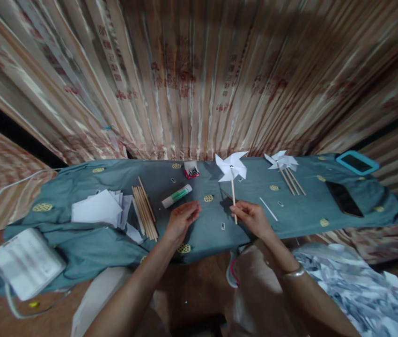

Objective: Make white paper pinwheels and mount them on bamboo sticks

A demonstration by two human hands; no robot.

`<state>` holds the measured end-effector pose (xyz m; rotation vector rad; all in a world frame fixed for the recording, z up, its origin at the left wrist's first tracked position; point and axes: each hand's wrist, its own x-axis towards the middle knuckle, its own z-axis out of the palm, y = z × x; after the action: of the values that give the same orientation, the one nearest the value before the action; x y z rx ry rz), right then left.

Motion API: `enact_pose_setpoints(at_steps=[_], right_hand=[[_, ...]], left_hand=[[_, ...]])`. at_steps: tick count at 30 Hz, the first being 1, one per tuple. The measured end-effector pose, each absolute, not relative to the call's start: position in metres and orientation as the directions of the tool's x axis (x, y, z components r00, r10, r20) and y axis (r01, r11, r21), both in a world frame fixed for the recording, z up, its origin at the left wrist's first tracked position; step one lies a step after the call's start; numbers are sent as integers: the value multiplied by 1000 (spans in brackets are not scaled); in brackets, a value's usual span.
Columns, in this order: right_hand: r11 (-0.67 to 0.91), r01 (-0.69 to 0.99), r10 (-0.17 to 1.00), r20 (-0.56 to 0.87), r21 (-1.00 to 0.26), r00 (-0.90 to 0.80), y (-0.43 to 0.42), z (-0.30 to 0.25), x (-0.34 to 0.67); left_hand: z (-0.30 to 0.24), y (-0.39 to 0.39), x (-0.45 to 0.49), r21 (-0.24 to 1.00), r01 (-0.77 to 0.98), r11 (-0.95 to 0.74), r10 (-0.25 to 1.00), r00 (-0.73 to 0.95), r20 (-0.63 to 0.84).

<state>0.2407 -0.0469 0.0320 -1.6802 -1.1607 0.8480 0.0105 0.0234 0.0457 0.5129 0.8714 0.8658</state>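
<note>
In the head view, my right hand pinches the wooden stick of a white paper pinwheel. The pinwheel stands up above the cloth, its blades spread and a pin at the centre. My left hand hovers over the cloth to the left, fingers loosely curved, and nothing shows in it. Close to it lie a glue stick and a bundle of wooden sticks. A small red box of metal pins sits beyond.
Several finished pinwheels lie at the right, near a white thin stick, a phone and a blue-framed device. White paper sheets and a white box are left. A bag of paper stands below right.
</note>
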Motion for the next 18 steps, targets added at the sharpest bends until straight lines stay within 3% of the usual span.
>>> enact_pose_setpoints(at_steps=[5,10,13,18], right_hand=[[-253,586,912,13,-770,411,-56,32,319],[-445,831,878,22,-334,479,-53,40,390],[-546,834,838,-24,-80,546,-46,42,421],[-612,791,791,-24,-6,611,-32,40,452]], left_hand=[[45,22,14,695,-425,580,813,355,-462],[42,21,16,691,-426,584,810,357,-465],[41,20,16,685,-430,588,808,358,-469],[40,21,17,673,-429,603,797,346,-495]])
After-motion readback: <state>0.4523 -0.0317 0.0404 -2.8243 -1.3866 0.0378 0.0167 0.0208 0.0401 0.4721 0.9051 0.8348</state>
